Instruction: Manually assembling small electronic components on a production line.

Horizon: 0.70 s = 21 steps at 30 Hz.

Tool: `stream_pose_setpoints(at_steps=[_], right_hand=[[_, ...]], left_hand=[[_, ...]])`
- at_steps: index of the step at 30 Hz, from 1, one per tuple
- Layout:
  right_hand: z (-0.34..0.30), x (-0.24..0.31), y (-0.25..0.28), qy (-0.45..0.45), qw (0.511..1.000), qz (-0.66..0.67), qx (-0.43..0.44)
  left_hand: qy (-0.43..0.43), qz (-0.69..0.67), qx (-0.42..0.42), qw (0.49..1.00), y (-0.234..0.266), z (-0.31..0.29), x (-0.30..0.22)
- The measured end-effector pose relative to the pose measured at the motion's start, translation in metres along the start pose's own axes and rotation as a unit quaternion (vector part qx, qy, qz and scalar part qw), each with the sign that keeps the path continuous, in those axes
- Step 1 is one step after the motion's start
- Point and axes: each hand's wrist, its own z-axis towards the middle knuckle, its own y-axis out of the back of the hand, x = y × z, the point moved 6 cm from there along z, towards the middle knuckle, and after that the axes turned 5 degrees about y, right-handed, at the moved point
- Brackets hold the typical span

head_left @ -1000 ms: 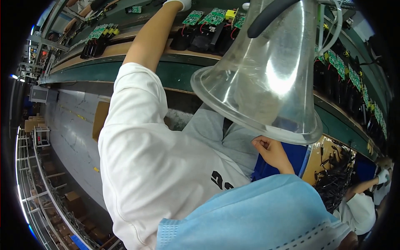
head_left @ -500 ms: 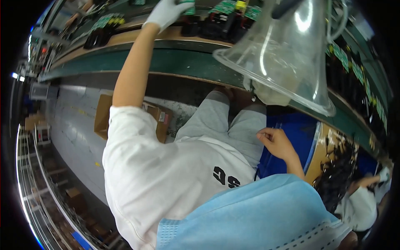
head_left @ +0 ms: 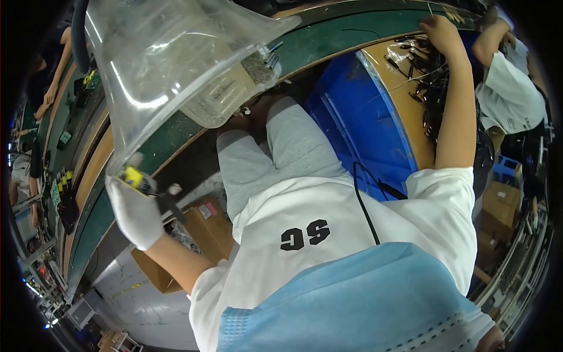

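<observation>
My left hand (head_left: 138, 214), in a white glove, is closed round a small circuit board with a yellow part (head_left: 134, 176). The board is blurred and stands beside the lower rim of a clear plastic hood (head_left: 158, 64). My bare right hand (head_left: 444, 34) reaches out at the far right, by the bench edge. Its fingers are curled, and a thin pale strand rises beside them; what they grip is too small to make out. Just below that hand lies a heap of black cables (head_left: 431, 73) on a tan cardboard surface (head_left: 404, 111).
A clear tub (head_left: 220, 100) with bits in it sits under the hood. A blue bin (head_left: 358, 117) stands right of my legs. An open cardboard box (head_left: 208, 226) is on the floor at left. Circuit boards (head_left: 61, 188) line the bench. Other people work on both sides.
My view has swung to the right. My left hand has come back from the row of boards with one in its grasp. The right hand has gone from near my lap up to the cables.
</observation>
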Motion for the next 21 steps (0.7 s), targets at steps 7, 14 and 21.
stream_pose_setpoints(at_steps=[7, 14, 21], right_hand=[[0.103, -0.183, -0.077, -0.009, 0.987, -0.067, 0.145], [0.081, -0.13, -0.042, 0.038, 0.987, -0.154, -0.001], [0.031, -0.077, 0.065, 0.011, 0.93, 0.297, -0.217]], left_hand=[[0.059, -0.052, 0.125, 0.989, -0.067, -0.035, 0.063], [0.107, -0.069, 0.184, 0.975, -0.068, -0.044, 0.108], [0.182, -0.186, 0.221, 0.94, -0.115, -0.049, 0.099]])
